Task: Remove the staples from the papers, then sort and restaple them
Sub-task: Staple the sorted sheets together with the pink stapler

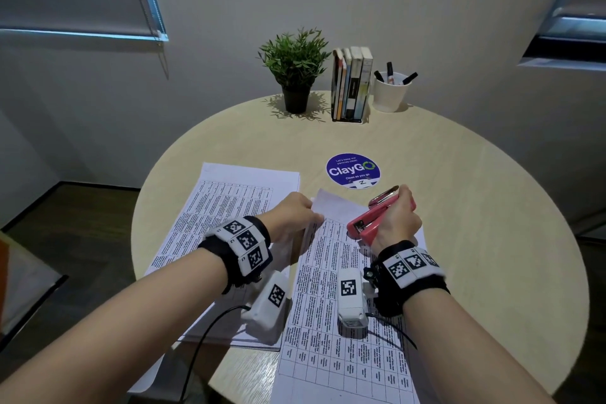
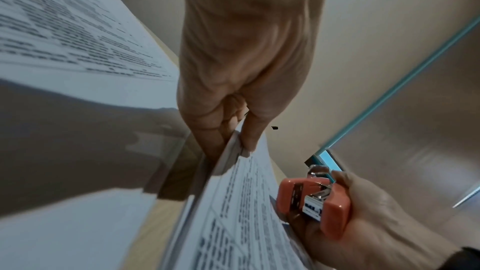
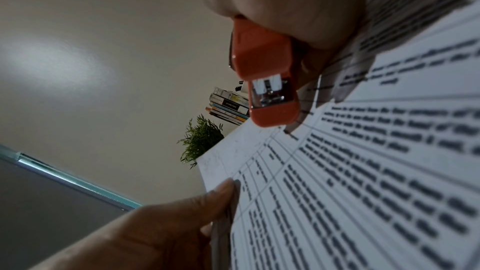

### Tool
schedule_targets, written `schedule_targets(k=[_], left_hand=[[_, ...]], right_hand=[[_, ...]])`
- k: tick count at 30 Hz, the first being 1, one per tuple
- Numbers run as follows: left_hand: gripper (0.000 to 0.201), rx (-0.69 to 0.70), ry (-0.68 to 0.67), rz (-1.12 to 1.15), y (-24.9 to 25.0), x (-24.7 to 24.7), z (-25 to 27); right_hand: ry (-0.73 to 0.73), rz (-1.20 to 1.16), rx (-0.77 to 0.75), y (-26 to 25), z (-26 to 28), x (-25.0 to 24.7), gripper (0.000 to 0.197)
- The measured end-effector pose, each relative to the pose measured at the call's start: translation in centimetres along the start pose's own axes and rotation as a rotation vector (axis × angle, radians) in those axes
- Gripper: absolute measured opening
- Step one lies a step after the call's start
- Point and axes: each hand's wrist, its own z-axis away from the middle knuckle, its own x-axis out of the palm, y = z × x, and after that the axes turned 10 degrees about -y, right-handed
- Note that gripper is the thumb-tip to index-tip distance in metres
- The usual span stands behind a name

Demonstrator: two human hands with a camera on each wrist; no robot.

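Observation:
My left hand (image 1: 296,213) pinches the upper left edge of a set of printed table sheets (image 1: 341,305) and lifts that edge off the round table (image 1: 459,207); the thumb (image 2: 250,130) lies on top of the sheets (image 2: 241,202). My right hand (image 1: 395,220) grips a pink stapler (image 1: 370,223) above the sheets' top part, with its rear end toward me. In the right wrist view the stapler (image 3: 265,73) hangs just over the sheets (image 3: 363,171), and the left thumb (image 3: 218,192) holds their edge. A second stack of printed sheets (image 1: 229,226) lies flat to the left.
At the table's far edge stand a potted plant (image 1: 295,69), a row of books (image 1: 352,82) in a holder and a white cup of markers (image 1: 392,88). A blue round ClayGo sticker (image 1: 353,170) lies mid-table. Floor drops away left of the table.

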Motion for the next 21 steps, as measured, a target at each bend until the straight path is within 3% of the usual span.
schedule_targets(k=[4, 8, 10, 15, 21], left_hand=[[0.012, -0.056, -0.019, 0.016, -0.6, 0.1, 0.0], [0.018, 0.005, 0.014, 0.038, -0.7, 0.5, 0.1], [0.019, 0.042, 0.035, 0.061, -0.9, 0.6, 0.1], [0.022, 0.138, 0.079, 0.054, -1.2, 0.8, 0.4], [0.021, 0.254, 0.099, -0.02, 0.0, 1.2, 1.3]], right_hand=[[0.008, -0.02, 0.001, 0.0, 0.0, 0.0, 0.054], [-0.045, -0.116, 0.008, -1.3, 0.3, 0.2, 0.05], [-0.086, -0.167, -0.075, -2.8, 0.5, 0.6, 0.046], [-0.131, -0.134, -0.453, -4.9, 0.5, 2.2, 0.041], [-0.224, 0.032, -0.489, -3.5, 0.2, 3.6, 0.037]])
